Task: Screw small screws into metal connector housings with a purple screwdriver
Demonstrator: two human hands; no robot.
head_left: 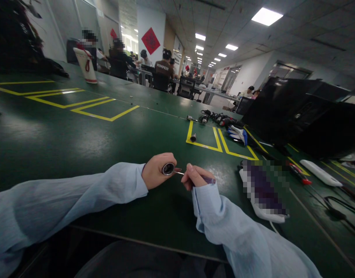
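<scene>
Just above the table's front part, my left hand (155, 170) is closed around a round metal part (168, 168) with a shiny rim and a dark hollow, its open end turned towards me. My right hand (196, 175) pinches a thin screwdriver (209, 180) with a purple, see-through handle. Its slim shaft points left and reaches the rim of the round part; whether the tip is inside or only against the edge I cannot tell. A small metal fitting (193, 138) lies beyond my hands, in a yellow-taped box.
The green table (87, 150) carries yellow tape outlines. To the right lie a white device (277, 218) with a cable, a red-and-black tool (300, 173) and blue-and-white gloves (237, 135). A paper cup (87, 67) stands far left. Black cases (299, 116) rise at right; people sit behind.
</scene>
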